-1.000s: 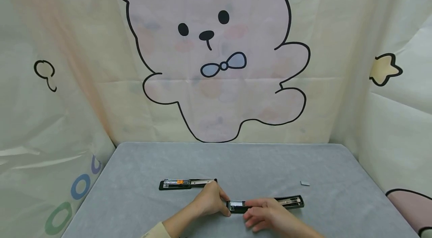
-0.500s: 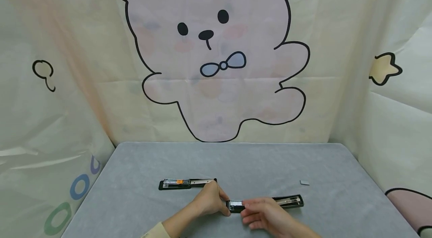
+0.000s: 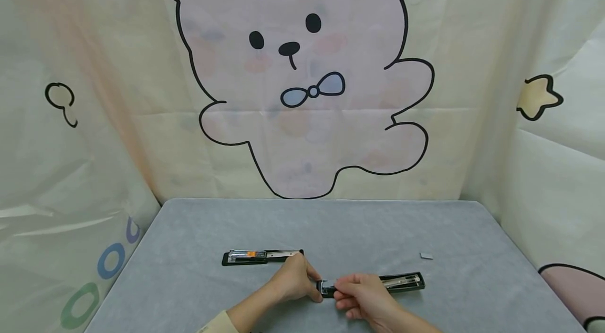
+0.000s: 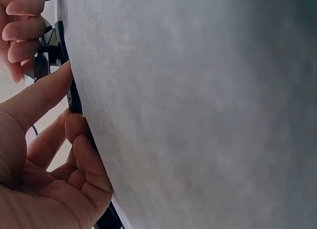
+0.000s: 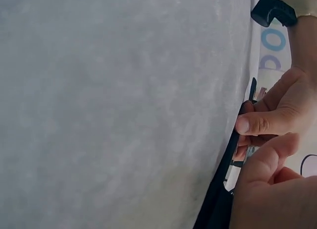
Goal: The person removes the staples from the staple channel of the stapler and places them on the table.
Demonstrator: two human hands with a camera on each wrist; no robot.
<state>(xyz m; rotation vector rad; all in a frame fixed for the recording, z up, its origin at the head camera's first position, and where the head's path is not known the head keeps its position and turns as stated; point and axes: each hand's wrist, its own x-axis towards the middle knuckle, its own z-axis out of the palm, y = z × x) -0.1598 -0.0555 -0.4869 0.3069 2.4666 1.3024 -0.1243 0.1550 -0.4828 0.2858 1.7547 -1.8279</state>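
A black stapler (image 3: 403, 282) lies opened out flat on the grey table, its long metal channel showing. My left hand (image 3: 295, 279) holds its left end, thumb at the near side and fingers at the far side; the left wrist view shows the thumb against the dark edge. My right hand (image 3: 364, 296) is bent over the middle of the stapler, thumb and index finger pinching at a small silvery strip of staples (image 3: 329, 285) by the left end. Those fingers hide much of the strip and the stapler's middle. The right wrist view shows both hands close together along it.
A second opened stapler (image 3: 246, 257), with an orange part in its clear section, lies behind my left hand, which overlaps its right end in the head view. A small grey strip (image 3: 426, 256) lies at the right. A printed curtain (image 3: 302, 154) hangs behind the table.
My right hand has moved slightly left along the stapler, its thumb and index finger closing into a pinch at the silvery strip. My left hand has kept its place on the left end.
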